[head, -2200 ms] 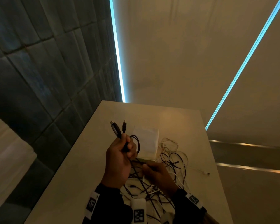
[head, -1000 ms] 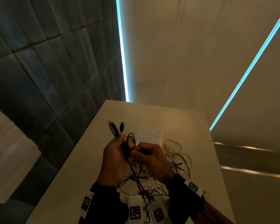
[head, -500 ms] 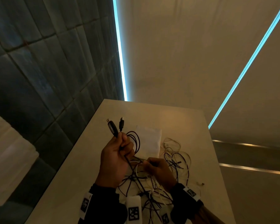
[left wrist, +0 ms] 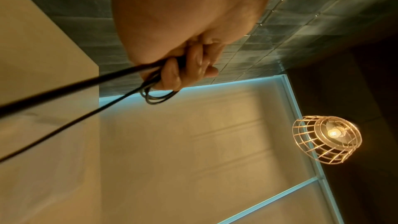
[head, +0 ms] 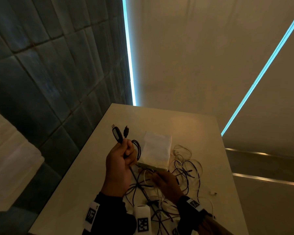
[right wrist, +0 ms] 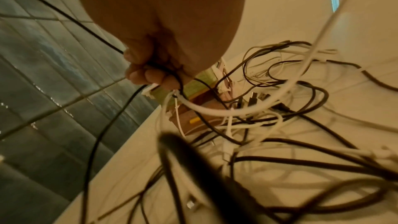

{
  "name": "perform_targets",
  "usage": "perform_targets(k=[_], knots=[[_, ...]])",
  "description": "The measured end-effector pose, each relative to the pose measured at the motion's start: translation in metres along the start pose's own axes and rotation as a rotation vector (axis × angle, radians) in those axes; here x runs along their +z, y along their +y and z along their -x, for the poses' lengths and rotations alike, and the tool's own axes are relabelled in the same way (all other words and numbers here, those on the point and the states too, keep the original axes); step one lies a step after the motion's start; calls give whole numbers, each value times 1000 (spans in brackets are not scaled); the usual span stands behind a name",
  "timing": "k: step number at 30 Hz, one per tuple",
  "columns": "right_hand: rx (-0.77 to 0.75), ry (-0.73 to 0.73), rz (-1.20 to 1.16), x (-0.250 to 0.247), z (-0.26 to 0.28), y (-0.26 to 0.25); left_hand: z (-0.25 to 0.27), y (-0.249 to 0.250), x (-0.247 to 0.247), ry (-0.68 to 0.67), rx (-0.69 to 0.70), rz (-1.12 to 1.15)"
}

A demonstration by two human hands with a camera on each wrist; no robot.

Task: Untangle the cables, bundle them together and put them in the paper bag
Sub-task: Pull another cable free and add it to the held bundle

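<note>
The pale tabletop (head: pixel 202 133) carries a white paper bag (head: pixel 157 148) lying flat near its middle, with a loose tangle of black and white cables (head: pixel 185 168) spread just beside and in front of the bag. The left hand (head: pixel 120 164) is raised above the tabletop, fingers curled tight round a looped black cable (head: pixel 137 149) whose two plugs stick upward. The right hand (head: pixel 166 184), lower, seems to pinch a thin black strand from the tangle, though blur hides the fingertips.

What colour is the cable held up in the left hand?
Black. The thin looped cable in the left hand shows best in the head view.
</note>
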State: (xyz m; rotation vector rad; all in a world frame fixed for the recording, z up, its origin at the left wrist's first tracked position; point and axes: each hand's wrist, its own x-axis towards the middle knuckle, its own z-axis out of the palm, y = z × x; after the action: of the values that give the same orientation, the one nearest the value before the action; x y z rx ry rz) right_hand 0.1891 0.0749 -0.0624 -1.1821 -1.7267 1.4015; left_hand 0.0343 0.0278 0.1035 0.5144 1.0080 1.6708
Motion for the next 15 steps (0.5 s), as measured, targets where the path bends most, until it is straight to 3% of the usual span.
perform_targets(k=[4, 8, 11, 15], knots=[[2, 105, -112, -12, -10, -47, -3, 0, -3, 107, -25, -107], [-117, 34, -321, -21, -13, -112, -5, -10, -3, 157, -89, -219], [-221, -47, -314, -18, -10, -136, -6, -11, 0, 112, -98, -248], [-215, -57, -362, -16, -8, -136, -3, -3, 6, 20, -81, -98]])
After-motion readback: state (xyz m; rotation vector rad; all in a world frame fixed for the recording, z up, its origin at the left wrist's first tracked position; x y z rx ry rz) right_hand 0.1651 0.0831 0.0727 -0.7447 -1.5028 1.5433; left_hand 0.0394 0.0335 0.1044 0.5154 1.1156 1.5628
